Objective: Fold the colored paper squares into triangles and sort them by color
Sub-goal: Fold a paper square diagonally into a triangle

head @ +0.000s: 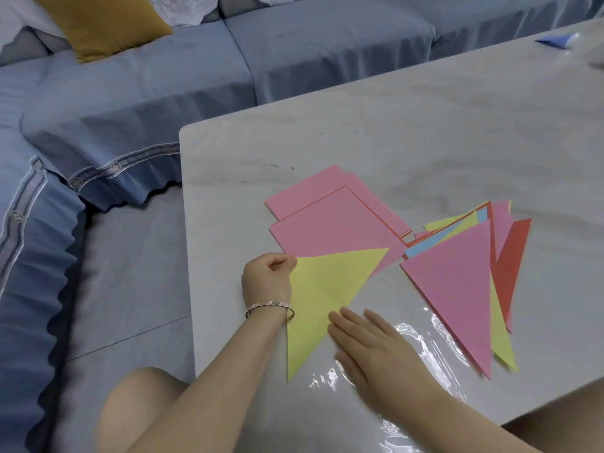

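Yellow triangle (327, 289): folded sheet laid flat on the table (392, 142), near its L edge, in front of the person. Far R tip is laid over the nearest pink square.
Its axis: long edge is run diagonally from far R tip to near tip. Square corner is pointed far-L, toward the sofa (130, 93).
Left hand (268, 279): fingers curled in. The triangle's square corner is pinched btwn thumb and fingertips. A bracelet (269, 307) is worn at the wrist.
Right hand (369, 348): held flat, palm down, fingers straight and together. Fingertips are laid on the triangle's long edge, approx. midway. Nothing is gripped.
Pink squares (327, 217): unfolded stack, fanned loosely, placed just beyond the yellow triangle. Orange edges are seen under the top sheets.
Folded pile (457, 289): mixed triangles stacked R of the yellow one, apart from it. A pink one is on top w/ its sharp tip pointed to the near edge, long axis far-to-near. Yellow, light blue and red (513, 256) pieces are seen underneath, unsorted.
Table surface: pale marble look, covered w/ clear glossy film.
Background: blue-covered sofa w/ a mustard cushion (101, 21). A blue item (555, 39) is seen at the table's far R corner, too blurred to be identified.
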A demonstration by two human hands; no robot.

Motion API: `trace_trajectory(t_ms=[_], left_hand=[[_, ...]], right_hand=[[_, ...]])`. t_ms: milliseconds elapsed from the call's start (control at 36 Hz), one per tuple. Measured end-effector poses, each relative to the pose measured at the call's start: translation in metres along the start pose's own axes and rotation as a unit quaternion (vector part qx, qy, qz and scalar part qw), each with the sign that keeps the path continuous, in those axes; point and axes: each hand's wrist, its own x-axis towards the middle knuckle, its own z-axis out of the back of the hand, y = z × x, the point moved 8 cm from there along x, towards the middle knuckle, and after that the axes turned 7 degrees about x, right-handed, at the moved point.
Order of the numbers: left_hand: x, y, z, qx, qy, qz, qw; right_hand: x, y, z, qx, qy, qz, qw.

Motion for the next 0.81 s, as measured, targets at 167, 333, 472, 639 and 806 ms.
trace_trajectory(t_ms=[167, 333, 472, 639, 806], left_hand=[[0.003, 0.004, 0.000, -0.023, 0.010, 0.006, 1.000], [0.004, 0.004, 0.000, -0.028, 0.013, 0.001, 1.000], [0.004, 0.005, -0.001, -0.032, 0.016, 0.000, 0.999], [0.005, 0.009, 0.001, -0.031, 0.015, 0.001, 0.999], [0.004, 0.009, 0.002, -0.033, 0.018, 0.001, 0.999]], right_hand=[[0.015, -0.022, 0.017, -0.036, -0.042, -0.077, 0.995], [0.031, -0.061, 0.033, -0.078, -0.080, -0.175, 0.978], [0.045, -0.086, 0.036, -0.086, -0.055, -0.238, 0.966], [0.056, -0.092, 0.041, -0.103, -0.006, -0.258, 0.961], [0.047, -0.082, 0.036, -0.054, 0.037, -0.284, 0.956]])
